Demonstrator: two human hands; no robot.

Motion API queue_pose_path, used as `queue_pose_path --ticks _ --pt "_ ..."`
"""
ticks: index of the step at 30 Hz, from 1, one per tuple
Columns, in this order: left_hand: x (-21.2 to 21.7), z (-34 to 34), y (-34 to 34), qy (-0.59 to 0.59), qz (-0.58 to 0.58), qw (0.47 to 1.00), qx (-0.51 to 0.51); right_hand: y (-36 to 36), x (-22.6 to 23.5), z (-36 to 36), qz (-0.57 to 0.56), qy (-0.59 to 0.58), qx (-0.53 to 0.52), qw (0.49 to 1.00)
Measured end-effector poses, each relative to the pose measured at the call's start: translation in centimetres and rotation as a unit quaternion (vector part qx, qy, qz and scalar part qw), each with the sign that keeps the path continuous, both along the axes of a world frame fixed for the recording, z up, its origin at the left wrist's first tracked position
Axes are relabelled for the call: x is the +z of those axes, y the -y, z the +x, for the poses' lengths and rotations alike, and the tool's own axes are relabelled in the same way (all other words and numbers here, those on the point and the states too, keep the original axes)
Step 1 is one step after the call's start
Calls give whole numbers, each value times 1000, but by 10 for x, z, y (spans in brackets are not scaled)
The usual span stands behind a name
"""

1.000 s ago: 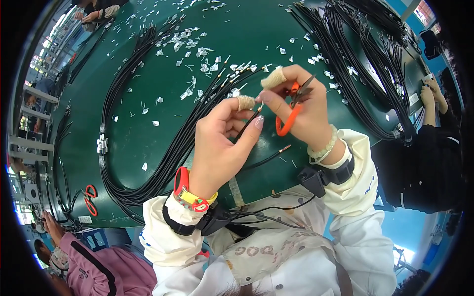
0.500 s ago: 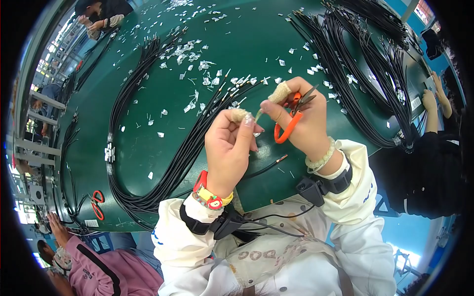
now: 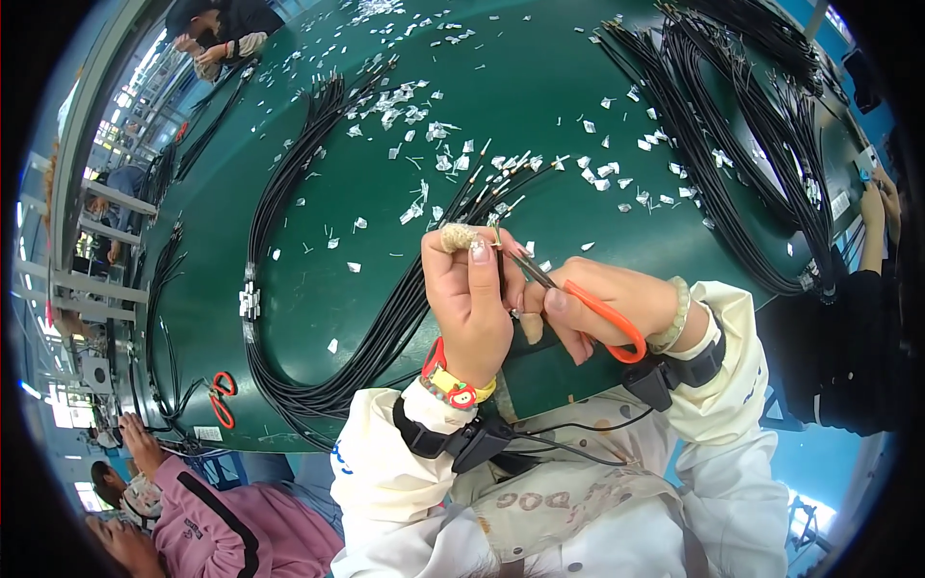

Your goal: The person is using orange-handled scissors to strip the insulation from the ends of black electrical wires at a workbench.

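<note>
My left hand is closed, pinching the end of a black cable between thumb and forefinger. Thin pale wires stick up from that pinch; most of the cable is hidden behind the hand. My right hand grips small scissors with orange handles. Their dark blades point up and left, close by the left fingertips; whether they touch the wires I cannot tell. Cloth covers sit on some fingers of both hands. A thick bundle of black cables curves over the green table, its stripped ends fanned out just beyond my left hand.
White scraps litter the green table. More black cable bundles lie at the right. Another pair of orange-handled scissors rests near the left edge. Co-workers sit at the far left, near left and right, one in a pink jacket.
My right hand has let go of the wires, dropped lower and turned. The scissors, earlier tucked in the palm with blades pointing away, now point at my left fingertips. The whole view has shifted slightly.
</note>
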State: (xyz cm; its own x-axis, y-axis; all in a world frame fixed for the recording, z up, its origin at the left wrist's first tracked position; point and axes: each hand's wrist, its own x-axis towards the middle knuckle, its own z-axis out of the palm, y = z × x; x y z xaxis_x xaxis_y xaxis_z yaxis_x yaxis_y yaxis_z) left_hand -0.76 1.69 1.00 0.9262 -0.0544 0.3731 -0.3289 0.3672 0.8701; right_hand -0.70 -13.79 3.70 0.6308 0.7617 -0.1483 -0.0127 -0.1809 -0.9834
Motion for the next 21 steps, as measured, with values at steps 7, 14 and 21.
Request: queue_pose_path --ticks 7,14,21 --pt "6 -4 7 61 59 996 17 8 19 1 -30 -6 34 999" --pt "10 -4 8 83 60 994 25 12 29 0 -5 -47 27 998" --pt "2 2 2 145 103 983 44 9 20 -2 54 -92 9 994"
